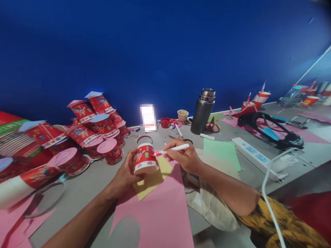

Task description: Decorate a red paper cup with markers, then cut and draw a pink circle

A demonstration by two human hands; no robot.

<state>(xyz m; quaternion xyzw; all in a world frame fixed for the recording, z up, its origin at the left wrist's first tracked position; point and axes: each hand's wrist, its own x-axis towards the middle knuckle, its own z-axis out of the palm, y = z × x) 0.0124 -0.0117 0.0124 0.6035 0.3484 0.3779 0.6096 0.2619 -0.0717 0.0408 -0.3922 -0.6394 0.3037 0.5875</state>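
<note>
A red printed paper cup (144, 158) is tilted in my left hand (126, 170), whose fingers wrap round its left side. Pinched in my right hand (183, 156) is a white marker (179, 147), its red tip at the cup's right side. Beneath the cup lies a yellow paper piece (148, 184) on a large pink sheet (162, 213) with a curved cutout. A tape roll (145, 138) stands just behind the cup.
Stacked red cups with paper tops (99, 125) fill the left. Behind stand a dark flask (203, 112) and a small cup (183, 116). At right are red-handled scissors (214, 128), green paper (222, 151), a power strip (254, 156) with a cable, and a black strapped object (269, 129).
</note>
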